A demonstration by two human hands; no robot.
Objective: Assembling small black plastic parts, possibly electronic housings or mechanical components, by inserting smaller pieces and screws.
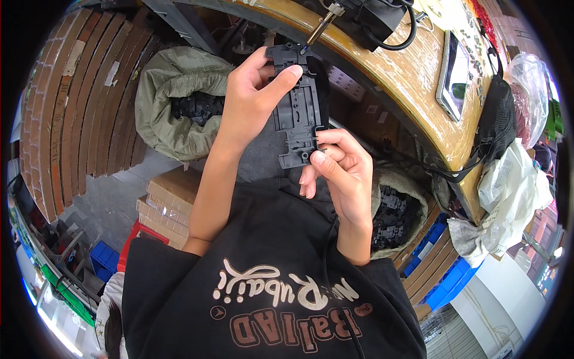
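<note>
A long black plastic chassis (297, 110), moulded with ribs, slots and small round holes, is held lengthwise in front of me. My left hand (254, 99) grips its far left part, thumb across the top and fingers mostly hidden beneath. At the near right corner, my right hand (347, 170) pinches the edge between thumb and fingers. A slim brass-coloured metal tool shaft (323, 25) slants down from above; its thin dark tip is at the chassis's far right corner. Whether tip and plastic touch, I cannot tell.
The worn wooden workbench (412, 72) curves past on the right, bearing a phone (452, 75) and small metal pieces. Sacks (173, 66) of black parts stand on both sides. Cardboard stacks (78, 107) rise at left; a black cable (397, 46) loops above.
</note>
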